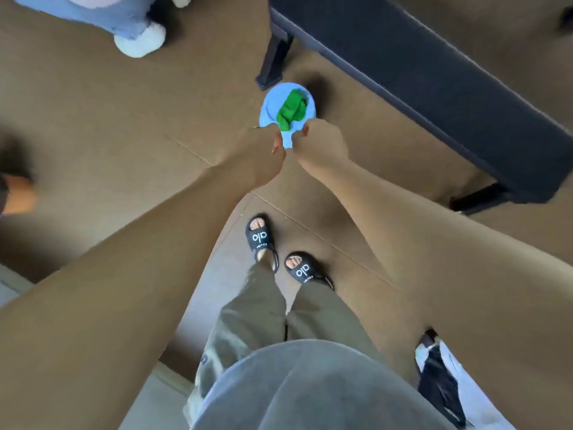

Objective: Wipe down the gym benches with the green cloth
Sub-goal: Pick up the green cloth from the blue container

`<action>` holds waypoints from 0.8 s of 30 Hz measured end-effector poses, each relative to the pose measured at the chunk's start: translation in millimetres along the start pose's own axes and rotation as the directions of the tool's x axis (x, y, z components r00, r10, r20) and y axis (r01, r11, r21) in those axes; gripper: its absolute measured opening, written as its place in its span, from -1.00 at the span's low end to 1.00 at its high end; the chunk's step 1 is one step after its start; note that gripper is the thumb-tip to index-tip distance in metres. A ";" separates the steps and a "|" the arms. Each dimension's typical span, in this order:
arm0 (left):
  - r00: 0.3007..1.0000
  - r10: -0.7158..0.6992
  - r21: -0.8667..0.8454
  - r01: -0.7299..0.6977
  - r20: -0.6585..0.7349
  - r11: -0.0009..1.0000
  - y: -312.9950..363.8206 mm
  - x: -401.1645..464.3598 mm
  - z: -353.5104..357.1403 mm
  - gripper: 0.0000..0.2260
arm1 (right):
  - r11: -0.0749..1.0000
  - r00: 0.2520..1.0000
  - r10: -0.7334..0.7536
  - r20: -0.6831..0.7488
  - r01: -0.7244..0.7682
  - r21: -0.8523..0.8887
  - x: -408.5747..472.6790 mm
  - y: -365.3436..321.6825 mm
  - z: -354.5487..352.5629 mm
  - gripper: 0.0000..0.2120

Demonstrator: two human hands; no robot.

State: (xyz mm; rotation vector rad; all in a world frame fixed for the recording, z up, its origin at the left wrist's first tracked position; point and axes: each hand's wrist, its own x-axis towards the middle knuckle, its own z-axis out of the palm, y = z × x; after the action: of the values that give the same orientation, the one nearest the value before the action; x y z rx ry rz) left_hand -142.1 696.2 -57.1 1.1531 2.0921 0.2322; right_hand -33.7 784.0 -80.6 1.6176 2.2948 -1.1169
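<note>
A crumpled green cloth (291,110) lies in a light blue bowl (270,103) on the brown floor, just beside the near leg of a black gym bench (434,79). Both my arms reach down toward the bowl. My left hand (257,150) has its fingers curled at the bowl's near rim. My right hand (319,144) is curled beside it, its fingertips at the rim close to the cloth. Whether either hand grips the rim is unclear.
The bench runs from top centre to the right, with black legs (273,60) on the floor. Another person's legs in light blue jeans and white shoes (139,41) stand at top left. My sandalled feet (279,252) are below the bowl.
</note>
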 end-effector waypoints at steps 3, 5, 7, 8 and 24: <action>0.997 0.079 0.027 -0.080 0.020 0.996 -5.7 44.9 1.9 -0.80 | 0.996 0.996 0.088 -0.006 -0.088 0.004 34.1 7.0 -0.8 -0.72; 0.995 0.083 0.069 -0.088 0.061 0.994 -14.4 71.3 -2.0 -0.80 | 0.984 0.986 0.167 -0.024 -0.164 0.072 55.9 10.0 3.3 -0.71; 0.993 0.072 0.086 -0.080 0.093 0.993 -23.7 99.3 -5.6 -0.80 | 0.970 0.976 0.217 -0.032 -0.211 0.123 79.3 15.2 10.2 -0.69; 0.992 0.065 0.088 -0.075 0.108 0.993 -28.0 113.4 -7.0 -0.80 | 0.964 0.972 0.233 -0.022 -0.227 0.140 91.1 17.1 13.7 -0.68; 0.989 -0.027 -0.004 0.028 0.147 1.000 -70.2 386.0 50.1 -0.69 | 0.894 0.937 0.303 0.175 -0.343 0.287 324.6 89.1 77.2 -0.64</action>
State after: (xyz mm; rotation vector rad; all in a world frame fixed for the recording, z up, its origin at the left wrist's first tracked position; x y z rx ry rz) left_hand -284.9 952.5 -322.4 1.1032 1.9749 0.1365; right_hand -117.8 998.5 -337.9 1.8855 1.7478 -1.5000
